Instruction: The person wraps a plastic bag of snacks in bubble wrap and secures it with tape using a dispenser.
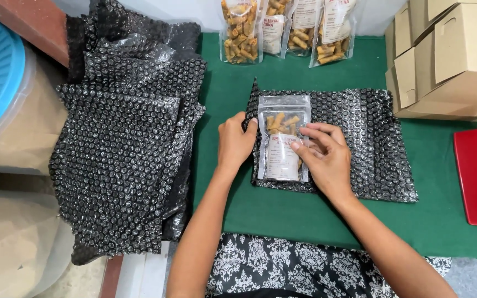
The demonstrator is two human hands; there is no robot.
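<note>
Small packing station, prob. home snack biz: green-covered surface w/ stack of black bubble-wrap sheets, row of clear snack pouches at back, folded cardboard boxes at right.
</note>
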